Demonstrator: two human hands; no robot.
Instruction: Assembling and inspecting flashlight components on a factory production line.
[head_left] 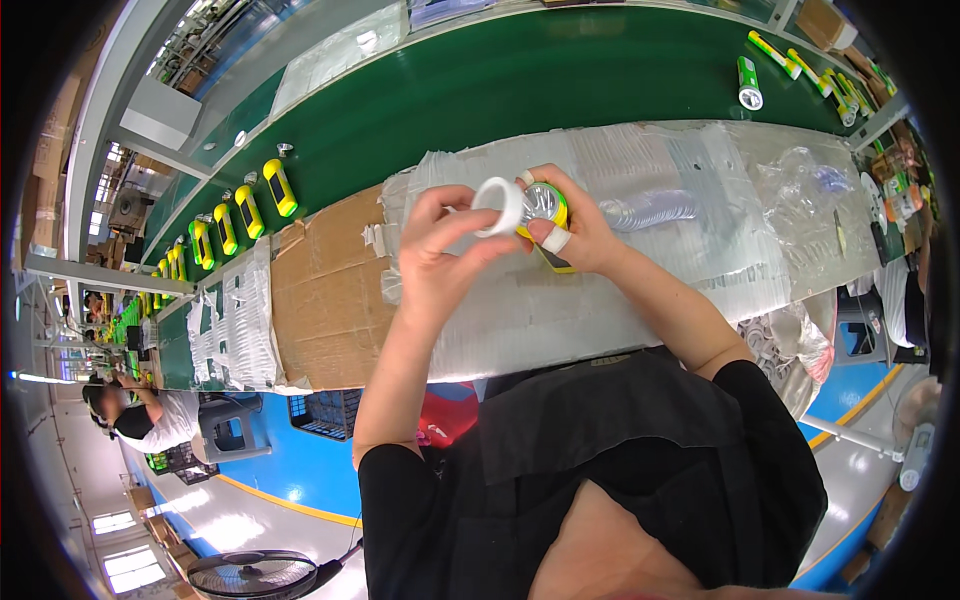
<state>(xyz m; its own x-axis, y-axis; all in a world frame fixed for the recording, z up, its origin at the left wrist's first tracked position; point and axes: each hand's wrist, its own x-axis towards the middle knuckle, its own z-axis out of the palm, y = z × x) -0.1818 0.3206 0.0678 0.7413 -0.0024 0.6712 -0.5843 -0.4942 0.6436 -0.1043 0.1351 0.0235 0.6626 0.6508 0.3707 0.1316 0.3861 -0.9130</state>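
My left hand [432, 255] pinches a white plastic ring [515, 205] between its fingers, tilted beside the flashlight's head. My right hand [592, 236] grips a yellow-green flashlight [557, 262], its shiny silver reflector [541, 203] facing up. White tape wraps the thumb and a finger of this hand. Ring and reflector are very close; whether they touch I cannot tell. Under both hands lies a bench pad covered in clear tape [480, 320]. A row of nested clear discs [652, 210] rests just right of my right hand.
Yellow-green flashlights [279, 188] line the green belt [440, 100] at left; more, including one green flashlight [748, 84], lie far right. Cardboard [330, 295] covers the bench's left part. Crumpled clear plastic [812, 185] sits right. Another person [150, 415] sits far left.
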